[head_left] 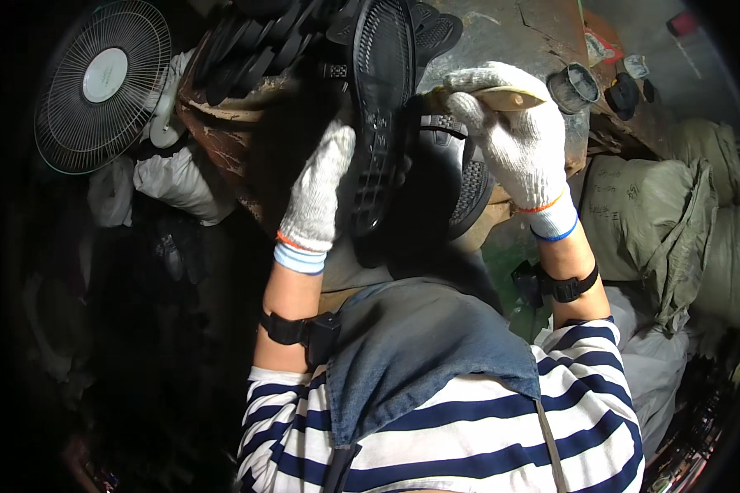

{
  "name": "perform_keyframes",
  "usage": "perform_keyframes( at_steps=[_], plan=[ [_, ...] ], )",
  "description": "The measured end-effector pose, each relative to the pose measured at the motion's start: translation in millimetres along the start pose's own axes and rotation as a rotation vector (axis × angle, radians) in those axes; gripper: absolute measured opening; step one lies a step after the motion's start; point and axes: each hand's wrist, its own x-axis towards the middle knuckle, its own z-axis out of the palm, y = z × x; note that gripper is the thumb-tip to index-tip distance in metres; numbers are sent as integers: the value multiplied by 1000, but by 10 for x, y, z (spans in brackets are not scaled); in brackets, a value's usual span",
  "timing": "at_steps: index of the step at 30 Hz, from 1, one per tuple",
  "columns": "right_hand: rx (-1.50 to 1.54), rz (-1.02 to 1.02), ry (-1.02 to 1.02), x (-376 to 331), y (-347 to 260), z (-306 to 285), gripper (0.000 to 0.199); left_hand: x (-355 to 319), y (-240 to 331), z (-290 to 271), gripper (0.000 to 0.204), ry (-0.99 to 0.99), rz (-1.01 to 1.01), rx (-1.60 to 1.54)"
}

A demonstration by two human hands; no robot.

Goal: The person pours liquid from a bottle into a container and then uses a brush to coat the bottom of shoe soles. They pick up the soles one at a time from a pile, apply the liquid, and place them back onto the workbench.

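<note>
In my left hand (321, 185), covered by a white knitted glove, is a long black shoe sole (378, 131), held upright by its left edge. Its patterned face is turned up at me. My right hand (518, 135), gloved too, is closed round a brush (510, 99) with a pale wooden handle that has a hole near its end. The brush's dark head points left toward the sole, partly hidden by the fingers; whether it touches the sole I cannot tell. Beneath and between my hands lie more black soles (471, 197), partly in shadow.
Many black soles (259, 49) are piled at the far left of the worn table (518, 37). A round metal tin (573, 88) stands right of my right hand. A white fan (105, 76) is at far left. Green-grey sacks (645, 214) crowd the right; white bags (177, 181) lie left.
</note>
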Motion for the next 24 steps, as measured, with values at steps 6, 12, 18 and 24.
perform_keyframes(
  at_steps=[6,12,18,24],
  plan=[
    [-88,-130,29,9,99,-173,14,-318,99,46,64,-281,-194,-36],
    [-202,-387,18,133,51,-255,17,-649,10,-245,64,-245,-331,-166],
    [-251,-501,-147,106,45,-162,25,-1000,-36,-358,67,-208,-340,-370],
    [166,-274,-50,87,173,-85,17,-1608,119,-406,65,801,-134,-490]
  ],
)
